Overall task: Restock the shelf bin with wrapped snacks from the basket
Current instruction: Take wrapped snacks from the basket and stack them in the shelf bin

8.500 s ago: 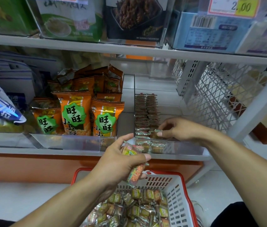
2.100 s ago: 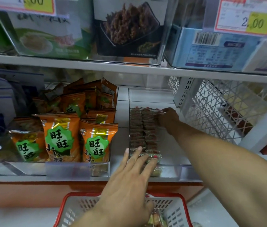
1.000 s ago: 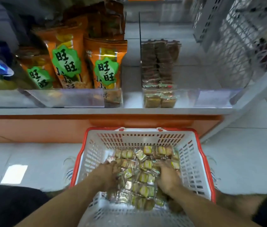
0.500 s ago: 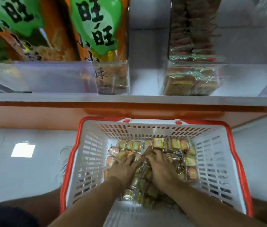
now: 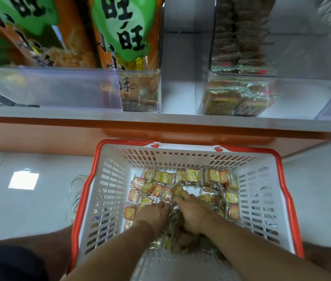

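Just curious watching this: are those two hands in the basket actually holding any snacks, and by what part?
Cannot be told. Both the left hand and right hand are dug into the wrapped snacks in the basket, fingers buried.

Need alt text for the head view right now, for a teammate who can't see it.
Both hands, left and right, dig into wrapped snacks in a white, red-rimmed basket on the floor. Above, the clear shelf bin holds a row of snacks.
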{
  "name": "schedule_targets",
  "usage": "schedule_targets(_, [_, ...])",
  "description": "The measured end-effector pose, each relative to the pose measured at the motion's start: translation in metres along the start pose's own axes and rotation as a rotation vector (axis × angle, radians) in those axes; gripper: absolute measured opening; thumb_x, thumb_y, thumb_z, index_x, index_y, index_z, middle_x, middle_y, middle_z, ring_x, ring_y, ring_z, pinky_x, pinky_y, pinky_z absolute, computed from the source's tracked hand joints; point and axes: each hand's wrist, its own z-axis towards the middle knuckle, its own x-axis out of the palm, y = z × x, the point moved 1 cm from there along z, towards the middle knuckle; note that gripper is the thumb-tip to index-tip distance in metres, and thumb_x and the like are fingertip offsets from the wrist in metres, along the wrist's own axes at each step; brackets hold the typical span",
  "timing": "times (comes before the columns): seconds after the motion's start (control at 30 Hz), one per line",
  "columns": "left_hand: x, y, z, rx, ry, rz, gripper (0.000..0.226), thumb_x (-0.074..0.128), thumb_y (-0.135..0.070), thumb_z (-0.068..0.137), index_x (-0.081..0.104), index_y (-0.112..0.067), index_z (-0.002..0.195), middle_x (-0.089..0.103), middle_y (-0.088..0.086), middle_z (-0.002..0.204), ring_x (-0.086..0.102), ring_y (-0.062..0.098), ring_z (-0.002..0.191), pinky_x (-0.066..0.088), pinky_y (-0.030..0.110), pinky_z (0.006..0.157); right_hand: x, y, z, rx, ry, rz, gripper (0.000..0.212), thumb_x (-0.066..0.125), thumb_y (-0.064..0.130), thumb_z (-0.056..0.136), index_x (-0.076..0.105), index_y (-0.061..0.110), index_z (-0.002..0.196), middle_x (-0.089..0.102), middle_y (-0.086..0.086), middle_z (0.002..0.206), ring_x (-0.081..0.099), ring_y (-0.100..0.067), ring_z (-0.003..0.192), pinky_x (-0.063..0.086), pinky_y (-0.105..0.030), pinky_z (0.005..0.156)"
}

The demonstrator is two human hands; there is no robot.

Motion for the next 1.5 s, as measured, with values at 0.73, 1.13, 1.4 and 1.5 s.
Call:
schedule_targets(0.73, [-0.080,0.034,-0.057,-0.150,0.131,-1.066,0.059,0.087,-0.010,0.067,0.060,-0.009,0.119,0.077,0.021,0.091,0.070,0.022,0.056,0.056,0.030,0.049,-0.094,0.011,-0.071,-0.094,-0.084,0.394,0.041,0.074,0.033,0.080,0.052,0.034,0.113,0.061,0.014,0.092,0.064,-0.009,0.091,0.042,-0.014,0.061])
schedule_targets(1.13, [-0.279,0.007,-0.181,0.343,0.222,-1.362,0.058,0.080,-0.007,0.068,0.057,-0.011,0.121,0.057,0.027,0.118,0.055,0.046,0.105,0.058,0.050,0.079,-0.245,0.035,-0.223,-0.351,-0.064,1.110,0.051,0.078,-0.006,0.078,0.056,0.007,0.122,0.069,-0.011,0.101,0.066,-0.023,0.089,0.059,-0.035,0.068])
schedule_targets(1.4, [-0.317,0.000,-0.206,0.402,-0.003,-1.808,0.072,0.081,-0.001,0.054,0.064,-0.006,0.124,0.068,0.029,0.103,0.069,0.046,0.078,0.062,0.043,0.052,-0.289,0.034,-0.267,-0.515,-0.262,1.368,0.043,0.087,0.013,0.073,0.070,0.014,0.112,0.067,-0.005,0.086,0.060,-0.017,0.067,0.050,-0.030,0.057])
schedule_targets(1.5, [-0.329,-0.016,-0.204,0.414,-0.090,-1.962,0.058,0.074,-0.001,0.063,0.067,-0.006,0.120,0.072,0.026,0.103,0.074,0.036,0.076,0.059,0.039,0.042,-0.295,0.037,-0.268,-0.568,-0.352,1.410,0.034,0.081,0.026,0.077,0.075,0.021,0.110,0.073,-0.003,0.100,0.066,-0.013,0.081,0.048,-0.026,0.059])
